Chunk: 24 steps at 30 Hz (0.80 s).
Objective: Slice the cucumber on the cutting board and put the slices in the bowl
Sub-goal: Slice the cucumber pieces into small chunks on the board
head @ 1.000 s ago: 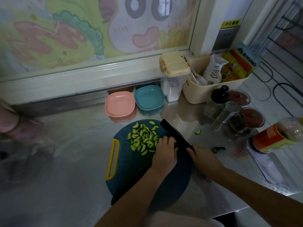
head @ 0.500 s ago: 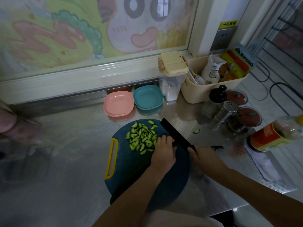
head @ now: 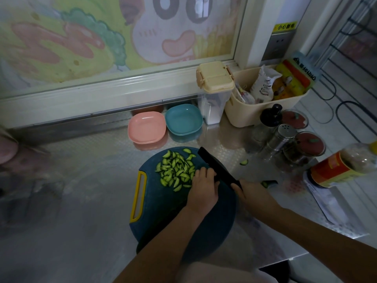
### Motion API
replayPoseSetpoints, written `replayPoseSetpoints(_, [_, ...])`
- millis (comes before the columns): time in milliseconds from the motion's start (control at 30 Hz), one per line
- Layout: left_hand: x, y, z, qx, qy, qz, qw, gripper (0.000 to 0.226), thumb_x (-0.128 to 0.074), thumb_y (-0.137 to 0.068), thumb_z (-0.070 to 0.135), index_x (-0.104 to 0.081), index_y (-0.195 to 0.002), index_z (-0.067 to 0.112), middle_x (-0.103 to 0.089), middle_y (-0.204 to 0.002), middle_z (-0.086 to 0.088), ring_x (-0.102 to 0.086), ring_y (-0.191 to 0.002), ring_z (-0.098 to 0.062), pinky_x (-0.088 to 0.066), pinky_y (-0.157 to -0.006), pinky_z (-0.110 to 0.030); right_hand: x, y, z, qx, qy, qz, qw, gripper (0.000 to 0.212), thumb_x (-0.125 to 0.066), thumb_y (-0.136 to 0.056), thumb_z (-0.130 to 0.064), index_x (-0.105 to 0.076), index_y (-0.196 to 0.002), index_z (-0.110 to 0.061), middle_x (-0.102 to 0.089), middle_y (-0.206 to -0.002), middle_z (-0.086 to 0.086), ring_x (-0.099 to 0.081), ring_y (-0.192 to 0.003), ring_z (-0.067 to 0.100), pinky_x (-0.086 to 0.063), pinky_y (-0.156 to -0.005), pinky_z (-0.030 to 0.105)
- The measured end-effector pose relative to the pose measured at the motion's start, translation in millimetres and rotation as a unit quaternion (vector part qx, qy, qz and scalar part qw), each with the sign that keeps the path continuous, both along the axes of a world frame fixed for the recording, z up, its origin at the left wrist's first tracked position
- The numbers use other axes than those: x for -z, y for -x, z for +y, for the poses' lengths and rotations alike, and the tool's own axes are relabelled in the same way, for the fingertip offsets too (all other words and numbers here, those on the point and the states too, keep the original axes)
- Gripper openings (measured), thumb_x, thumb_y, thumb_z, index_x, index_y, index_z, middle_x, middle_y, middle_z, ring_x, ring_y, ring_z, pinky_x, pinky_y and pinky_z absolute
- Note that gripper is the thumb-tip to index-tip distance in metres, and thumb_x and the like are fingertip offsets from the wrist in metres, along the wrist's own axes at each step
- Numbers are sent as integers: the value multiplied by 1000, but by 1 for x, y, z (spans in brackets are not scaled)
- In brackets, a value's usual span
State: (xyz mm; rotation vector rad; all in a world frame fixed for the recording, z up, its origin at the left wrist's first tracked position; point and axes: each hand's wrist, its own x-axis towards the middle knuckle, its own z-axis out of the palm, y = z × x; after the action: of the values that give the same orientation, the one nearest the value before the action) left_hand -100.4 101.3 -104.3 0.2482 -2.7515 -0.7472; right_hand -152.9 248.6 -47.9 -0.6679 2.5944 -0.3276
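Observation:
A round dark blue cutting board (head: 159, 211) with a yellow handle lies on the steel counter. A pile of green cucumber slices (head: 175, 168) sits on its far part. My left hand (head: 204, 186) rests on the board just right of the pile, its fingers curled down over a cucumber piece hidden beneath them, knuckles against the blade. My right hand (head: 253, 195) grips the handle of a black knife (head: 214, 165), whose blade points away to the left. An empty teal bowl (head: 183, 119) and an empty pink bowl (head: 145, 127) stand behind the board.
A stray slice (head: 243, 162) and a cucumber end (head: 267, 183) lie on the counter right of the board. Spice jars (head: 283, 137), a lidded container (head: 214, 92), a beige caddy (head: 244, 115) and a tilted bottle (head: 342, 166) crowd the right side.
Both hands and the knife stay in nearly the same spot on the board. The slice pile looks unchanged.

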Motion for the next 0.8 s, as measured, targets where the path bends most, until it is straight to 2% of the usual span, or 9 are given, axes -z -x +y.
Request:
replayPoseSetpoints(133, [0, 0, 0, -1, 2, 4, 1000, 20, -65, -79, 12, -49, -91, 13, -49, -88, -6, -46, -81, -23, -30, -71, -28, 10, 1, -7, -9, -29, 28, 999, 38, -27, -100, -40, -52, -99, -10, -66, -91, 11, -62, -78, 25, -41, -60, 30])
replayPoseSetpoints(267, [-1, -1, -1, 0, 0, 9, 1000, 23, -65, -78, 11, -47, -91, 15, -49, -87, -6, -45, -79, -22, -30, -71, -29, 11, 3, -5, 12, -8, -3, 1000, 34, -28, -100, -41, -48, -91, -15, -65, -88, 11, -61, -75, 25, -48, -64, 35])
replayPoseSetpoints(433, [-1, -1, -1, 3, -1, 3, 1000, 18, -58, -80, 16, -44, -92, 17, -48, -89, -5, -45, -81, -23, -34, -72, -30, 5, 3, -4, 29, 19, -27, 999, 26, -31, -100, -38, -41, -86, -18, -64, -87, 11, -57, -71, 23, -38, -59, 29])
replayPoseSetpoints(600, [-1, -1, 0, 5, -9, 5, 1000, 20, -59, -80, 15, -44, -93, 17, -48, -89, -6, -46, -82, -23, -41, -71, -35, 3, 2, -3, 30, 31, -24, 999, 27, -32, -100, -35, -42, -85, -15, -64, -87, 13, -56, -70, 23, -34, -58, 28])
replayPoseSetpoints(700, [0, -1, 0, 4, -4, 14, 1000, 15, -48, -82, 22, -37, -92, 21, -48, -87, -4, -46, -80, -22, -37, -71, -30, 1, 2, -1, 30, 25, -4, 999, 28, -33, -100, -36, -41, -84, -15, -65, -85, 14, -60, -74, 28, -34, -56, 30])
replayPoseSetpoints(800, [2, -1, 0, 1, 1, 14, 1000, 11, -39, -83, 28, -38, -91, 21, -48, -87, -4, -46, -80, -21, -37, -71, -30, -1, 1, 0, 27, 33, -3, 999, 29, -33, -100, -36, -42, -83, -14, -65, -84, 14, -61, -76, 29, -35, -57, 30])
